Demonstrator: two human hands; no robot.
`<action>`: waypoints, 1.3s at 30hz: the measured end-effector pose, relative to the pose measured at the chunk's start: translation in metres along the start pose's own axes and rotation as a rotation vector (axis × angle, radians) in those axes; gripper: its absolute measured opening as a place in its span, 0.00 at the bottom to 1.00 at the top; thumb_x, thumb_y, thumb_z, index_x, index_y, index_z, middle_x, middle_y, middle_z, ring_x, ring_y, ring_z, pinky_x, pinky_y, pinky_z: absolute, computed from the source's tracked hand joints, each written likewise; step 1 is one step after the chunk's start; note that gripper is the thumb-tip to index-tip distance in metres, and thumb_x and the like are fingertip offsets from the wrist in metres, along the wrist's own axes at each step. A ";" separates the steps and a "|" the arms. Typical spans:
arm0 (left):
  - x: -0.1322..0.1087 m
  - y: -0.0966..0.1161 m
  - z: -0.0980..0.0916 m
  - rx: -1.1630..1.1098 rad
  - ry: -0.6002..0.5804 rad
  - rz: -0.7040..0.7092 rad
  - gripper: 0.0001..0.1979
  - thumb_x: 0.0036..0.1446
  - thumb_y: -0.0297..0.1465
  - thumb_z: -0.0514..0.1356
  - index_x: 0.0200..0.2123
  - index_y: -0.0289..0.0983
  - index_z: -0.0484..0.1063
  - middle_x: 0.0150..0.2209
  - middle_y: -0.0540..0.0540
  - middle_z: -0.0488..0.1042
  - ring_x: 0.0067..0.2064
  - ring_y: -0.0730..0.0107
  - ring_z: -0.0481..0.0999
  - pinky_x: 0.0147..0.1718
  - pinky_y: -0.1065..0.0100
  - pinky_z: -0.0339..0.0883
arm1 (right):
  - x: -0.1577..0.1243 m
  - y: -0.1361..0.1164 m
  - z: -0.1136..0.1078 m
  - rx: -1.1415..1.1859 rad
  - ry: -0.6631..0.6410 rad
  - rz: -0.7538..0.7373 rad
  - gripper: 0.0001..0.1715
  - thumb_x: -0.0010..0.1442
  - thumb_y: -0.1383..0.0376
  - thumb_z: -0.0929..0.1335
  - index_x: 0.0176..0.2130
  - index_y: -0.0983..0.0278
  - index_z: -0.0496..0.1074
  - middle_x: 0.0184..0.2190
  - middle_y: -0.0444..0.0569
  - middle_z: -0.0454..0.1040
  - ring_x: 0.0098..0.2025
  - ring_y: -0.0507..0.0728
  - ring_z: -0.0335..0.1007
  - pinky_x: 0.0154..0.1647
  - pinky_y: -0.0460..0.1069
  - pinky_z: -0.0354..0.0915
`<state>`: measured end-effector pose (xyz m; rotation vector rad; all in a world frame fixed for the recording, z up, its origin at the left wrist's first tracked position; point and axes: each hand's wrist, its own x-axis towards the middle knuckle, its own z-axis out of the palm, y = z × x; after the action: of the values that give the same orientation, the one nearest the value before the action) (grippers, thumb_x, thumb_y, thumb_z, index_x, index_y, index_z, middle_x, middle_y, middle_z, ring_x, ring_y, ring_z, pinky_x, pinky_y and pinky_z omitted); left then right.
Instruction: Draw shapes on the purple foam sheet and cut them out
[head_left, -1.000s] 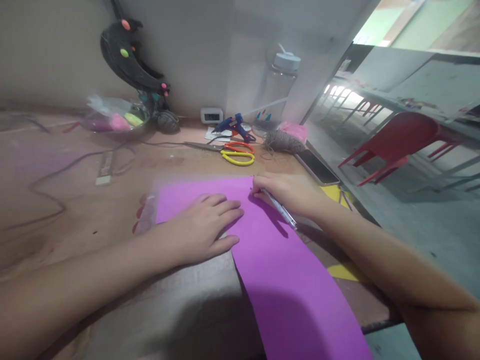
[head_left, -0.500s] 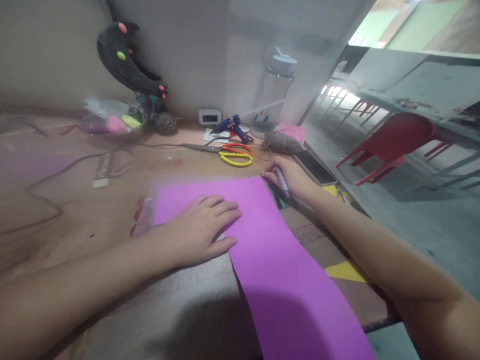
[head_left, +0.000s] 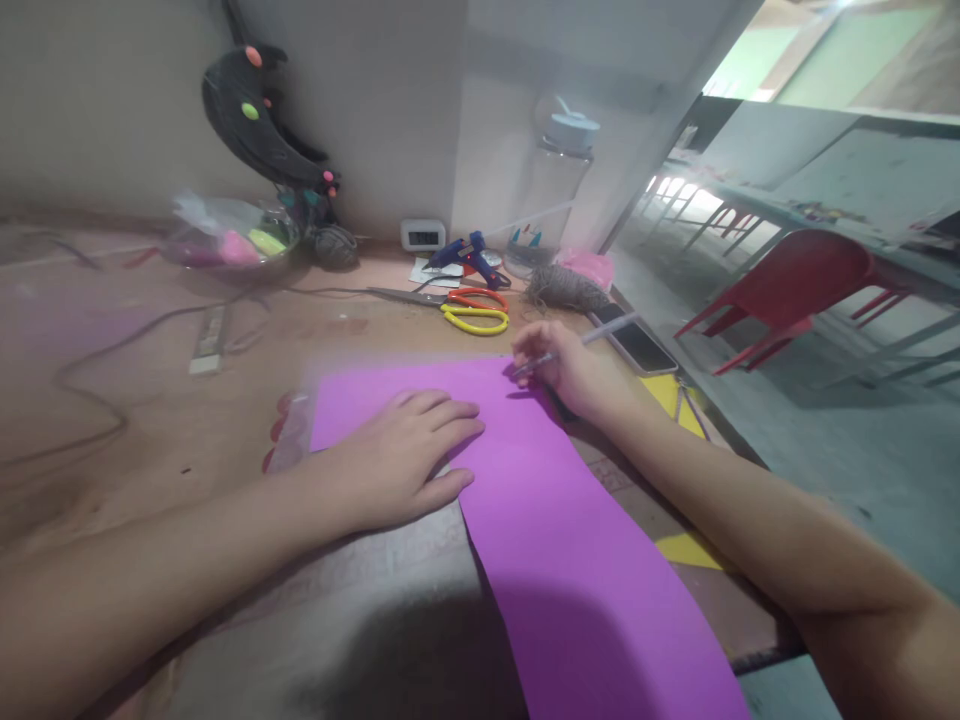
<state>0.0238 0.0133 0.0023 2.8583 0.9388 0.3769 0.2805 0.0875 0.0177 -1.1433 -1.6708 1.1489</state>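
Note:
A long purple sheet point(head_left: 570, 560) lies on the wooden table point(head_left: 150, 420) and runs toward me over its front edge. My left hand point(head_left: 405, 455) rests flat on the sheet's far left part, fingers spread. At the sheet's far right corner my right hand point(head_left: 566, 365) grips a pen point(head_left: 592, 338), its tip pointing at the sheet's top edge.
Behind the sheet lie yellow and orange scissors point(head_left: 472, 308), a blue glue gun point(head_left: 465, 255), a ball of twine point(head_left: 562, 288), a phone point(head_left: 634, 340) and a water bottle point(head_left: 555, 180). A bowl of craft bits point(head_left: 232, 245) stands at the back left. Red chairs point(head_left: 795, 285) stand beyond the table's right edge.
My right hand left the sheet, went right toward the phone, then came back to the sheet's far right corner with the pen turned more level. My left hand stayed put.

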 end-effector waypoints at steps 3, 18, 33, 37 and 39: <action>0.000 0.000 0.000 -0.004 0.010 -0.004 0.23 0.70 0.41 0.56 0.62 0.35 0.71 0.62 0.37 0.73 0.62 0.49 0.70 0.62 0.47 0.62 | -0.006 -0.004 0.000 -0.288 0.003 -0.018 0.23 0.72 0.51 0.57 0.34 0.59 0.68 0.21 0.44 0.69 0.26 0.55 0.67 0.30 0.49 0.65; -0.001 -0.002 0.003 0.024 0.019 0.004 0.23 0.71 0.42 0.54 0.61 0.36 0.72 0.63 0.39 0.74 0.62 0.49 0.70 0.62 0.48 0.62 | -0.005 -0.004 0.008 -0.558 0.076 -0.052 0.17 0.58 0.60 0.69 0.25 0.59 0.58 0.20 0.40 0.64 0.24 0.52 0.59 0.26 0.48 0.55; 0.000 -0.003 0.005 0.017 0.046 0.027 0.22 0.71 0.41 0.54 0.60 0.35 0.72 0.61 0.39 0.74 0.61 0.50 0.70 0.61 0.49 0.62 | -0.005 -0.012 0.012 -0.606 0.067 0.019 0.18 0.60 0.63 0.69 0.25 0.59 0.57 0.20 0.39 0.61 0.25 0.51 0.56 0.28 0.48 0.53; 0.000 -0.003 0.005 0.012 0.037 0.019 0.23 0.71 0.42 0.54 0.61 0.35 0.72 0.61 0.38 0.74 0.61 0.49 0.70 0.61 0.49 0.62 | -0.011 -0.026 0.014 -0.635 0.048 0.057 0.19 0.60 0.65 0.69 0.24 0.60 0.56 0.20 0.39 0.60 0.25 0.51 0.55 0.27 0.49 0.51; 0.000 -0.002 0.004 0.012 0.034 0.013 0.23 0.71 0.42 0.54 0.60 0.35 0.72 0.61 0.39 0.74 0.61 0.49 0.70 0.61 0.48 0.62 | -0.012 -0.028 0.014 -0.629 0.025 0.067 0.19 0.60 0.65 0.69 0.24 0.60 0.57 0.20 0.39 0.61 0.25 0.51 0.55 0.27 0.49 0.51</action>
<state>0.0238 0.0154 -0.0020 2.8789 0.9317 0.4232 0.2639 0.0670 0.0392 -1.5914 -2.0546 0.6447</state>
